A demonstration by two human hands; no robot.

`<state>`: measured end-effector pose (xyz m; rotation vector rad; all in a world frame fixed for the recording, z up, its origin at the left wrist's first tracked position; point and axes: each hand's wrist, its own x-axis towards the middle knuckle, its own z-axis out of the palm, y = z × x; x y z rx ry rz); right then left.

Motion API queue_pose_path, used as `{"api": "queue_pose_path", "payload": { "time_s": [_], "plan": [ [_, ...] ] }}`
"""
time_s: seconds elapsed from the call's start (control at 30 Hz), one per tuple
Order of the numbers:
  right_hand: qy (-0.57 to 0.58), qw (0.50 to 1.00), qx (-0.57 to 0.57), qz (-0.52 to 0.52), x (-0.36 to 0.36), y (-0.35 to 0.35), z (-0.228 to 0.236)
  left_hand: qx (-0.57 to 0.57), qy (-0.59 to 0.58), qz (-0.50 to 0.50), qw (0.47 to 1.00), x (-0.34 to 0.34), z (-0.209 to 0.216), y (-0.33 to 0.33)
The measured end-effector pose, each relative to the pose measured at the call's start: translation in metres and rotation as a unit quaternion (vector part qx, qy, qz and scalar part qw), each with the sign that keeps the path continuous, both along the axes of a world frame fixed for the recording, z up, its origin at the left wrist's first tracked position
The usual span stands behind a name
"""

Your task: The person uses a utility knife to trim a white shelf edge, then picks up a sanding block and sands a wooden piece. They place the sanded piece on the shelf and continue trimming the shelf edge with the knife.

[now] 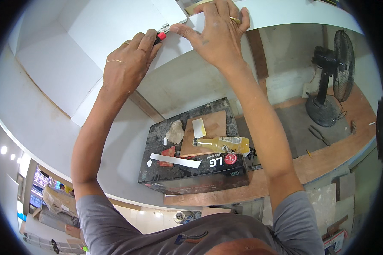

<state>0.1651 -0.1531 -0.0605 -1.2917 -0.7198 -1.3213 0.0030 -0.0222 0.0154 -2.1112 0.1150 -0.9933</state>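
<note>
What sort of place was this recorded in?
Probably a room being fitted out: bare white panelling, pliers on a wooden counter, and a white strip on a dusty box.

Tool handle (161, 36) black and red; board (174, 50) white; bottle (223, 145) yellow; fan (321, 111) black.
</note>
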Motion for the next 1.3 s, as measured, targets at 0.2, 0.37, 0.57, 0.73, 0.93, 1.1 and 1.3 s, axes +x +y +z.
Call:
{"api": "queue_pose_path", "payload": {
  "time_s": [0.2, 0.37, 0.57, 0.73, 0.93, 1.1, 1.3],
  "plan": [
    [0.022, 1.0, -0.017, 0.004, -0.002, 0.0, 0.005, -0.032, 0.008, 0.029, 0.999, -0.007, 0.0, 0.001],
    [0.033, 0.999, -0.004, -0.02, -0.001, 0.005, 0.006, -0.044, 0.014, 0.012, 0.999, -0.009, -0.001, 0.002],
    [0.008, 0.999, 0.0, -0.046, -0.004, 0.006, 0.006, -0.024, 0.009, -0.017, 1.0, -0.012, -0.001, 0.01],
    [-0.021, 0.994, -0.077, -0.07, 0.027, 0.008, -0.011, -0.153, -0.023, -0.044, 0.987, -0.018, 0.005, 0.021],
    [0.0, 1.0, -0.021, -0.018, 0.018, 0.01, 0.0, -0.334, -0.028, -0.129, 0.933, -0.023, 0.012, 0.033],
    [-0.11, 0.994, 0.02, 0.016, 0.025, -0.011, 0.005, -0.549, -0.03, -0.253, 0.796, -0.023, 0.018, 0.046],
    [-0.264, 0.925, -0.225, -0.158, 0.023, -0.039, 0.032, -0.655, -0.03, -0.371, 0.658, -0.024, 0.02, 0.076]
  ]
}}
